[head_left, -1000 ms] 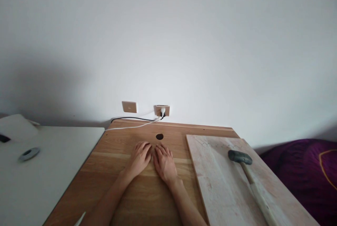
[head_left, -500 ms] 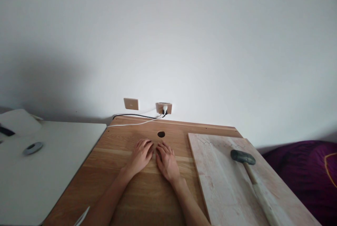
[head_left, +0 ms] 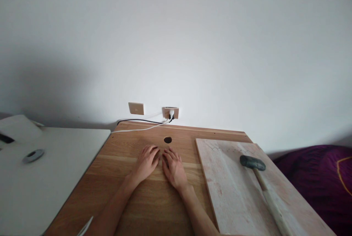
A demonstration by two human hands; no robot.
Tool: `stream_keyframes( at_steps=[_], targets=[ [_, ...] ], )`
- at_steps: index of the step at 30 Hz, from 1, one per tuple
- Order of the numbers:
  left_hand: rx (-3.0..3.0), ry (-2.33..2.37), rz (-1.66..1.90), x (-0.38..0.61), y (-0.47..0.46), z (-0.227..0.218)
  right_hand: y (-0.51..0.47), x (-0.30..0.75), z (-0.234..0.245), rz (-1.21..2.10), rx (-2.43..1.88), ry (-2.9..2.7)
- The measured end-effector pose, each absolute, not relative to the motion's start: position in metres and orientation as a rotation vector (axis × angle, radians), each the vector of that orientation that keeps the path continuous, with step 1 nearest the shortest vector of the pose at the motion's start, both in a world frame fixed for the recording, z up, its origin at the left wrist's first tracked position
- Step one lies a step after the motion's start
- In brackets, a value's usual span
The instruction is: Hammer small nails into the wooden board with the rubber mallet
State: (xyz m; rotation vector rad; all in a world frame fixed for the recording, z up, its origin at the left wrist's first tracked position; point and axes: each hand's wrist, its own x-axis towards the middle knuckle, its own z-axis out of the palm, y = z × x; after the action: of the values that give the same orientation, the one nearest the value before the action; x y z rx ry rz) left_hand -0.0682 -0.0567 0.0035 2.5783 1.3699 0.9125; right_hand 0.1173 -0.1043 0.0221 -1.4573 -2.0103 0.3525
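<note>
My left hand (head_left: 146, 162) and my right hand (head_left: 174, 168) rest palm down on a wooden tabletop (head_left: 154, 206), side by side with a small gap between them. Neither holds anything; the fingers are loosely bent and lie on the wood. Just beyond the fingertips is a round dark hole (head_left: 167, 140) in the top. To the right of my right hand lies a pale, stained board (head_left: 228, 192), and on it a mallet (head_left: 252, 163) with a black head and a wooden handle, white on its lower part.
Behind the table, a wall socket (head_left: 167, 113) holds plugs with a white cable (head_left: 140, 129) and a black one. A blank-looking plate (head_left: 136, 108) is beside it. At left, a white table (head_left: 55, 177) bears a grey ring-shaped object (head_left: 33, 155). Purple fabric (head_left: 310, 170) bulges at right.
The whole view has shifted very slightly. My hands have stayed in the same place on the wood, and the mallet and board have not moved.
</note>
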Motion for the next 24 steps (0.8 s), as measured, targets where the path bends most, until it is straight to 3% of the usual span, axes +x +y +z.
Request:
stream_keyframes(
  at_steps=[24],
  targets=[
    [2.532, 1.331, 0.969, -0.0699, -0.0547, -0.0014, -0.1042, 0.1169, 0.0225, 0.349, -1.469, -2.012]
  ],
)
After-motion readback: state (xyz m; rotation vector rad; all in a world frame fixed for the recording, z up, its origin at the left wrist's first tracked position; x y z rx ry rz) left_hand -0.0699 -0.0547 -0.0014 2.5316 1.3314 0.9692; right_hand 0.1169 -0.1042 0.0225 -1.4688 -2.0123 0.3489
